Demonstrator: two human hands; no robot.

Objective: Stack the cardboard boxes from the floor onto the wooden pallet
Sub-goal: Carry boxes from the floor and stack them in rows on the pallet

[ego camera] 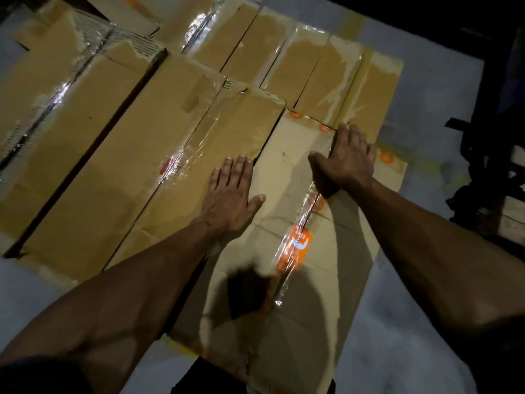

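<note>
Head view: both bare arms reached forward over a pale cardboard box [287,251] lying flat-topped in the lower centre, running from about 6 o'clock up toward 1 o'clock. Clear tape [295,243] with an orange printed logo [298,243] ran along its top seam.

Left hand [231,194] lay flat, fingers straight and together, thumb out, palm down on the box's left edge where it met the neighbouring brown box [199,172] at 10 o'clock. Right hand [345,160] sat at 1 o'clock on the far part of the same pale box, fingers extended and spread, pressing on the top near the seam; thumb pointed toward 9 o'clock. Neither hand curled around anything.

More brown boxes [85,123] lay side by side from 9 to 12 o'clock, tops taped, some paper torn. Another row [312,72] sat at 12 to 1 o'clock, touching the pale box's far end. Grey floor [412,322] showed at 4 o'clock and 8 o'clock. Dark, unclear objects [488,155] at 3 o'clock. Pallet not identifiable. A head shadow [247,291] fell on the pale box.
</note>
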